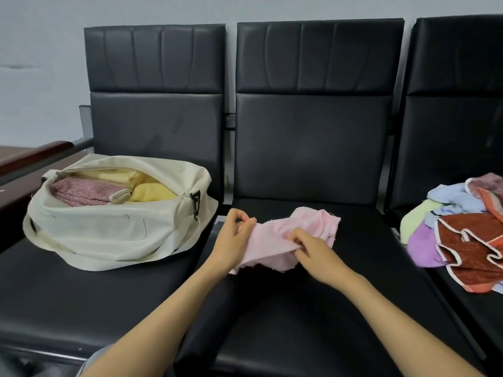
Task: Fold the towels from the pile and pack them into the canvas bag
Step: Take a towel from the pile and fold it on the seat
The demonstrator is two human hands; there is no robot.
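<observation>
Pink towel [275, 240] lies crumpled on the middle seat [299, 322] before me, held by my 2 hands: left hand [231, 240] pinches its left end, right hand [313, 257] grips its near edge. The canvas bag [109, 229] sits open on the seat to the left, the pile [462, 235] to the right.

Plain pale wall [40, 63] behind, evenly lit, no hard shadows. In front, three black padded seats in one row: left seat [155, 126], middle seat [313, 148], right seat [457, 121]. Backrests upright, upper panels stitched in vertical channels. Grey metal crossbar [230, 122] between left and middle backrests. Reddish-brown wooden armrest [40, 152] at far left.
</observation>
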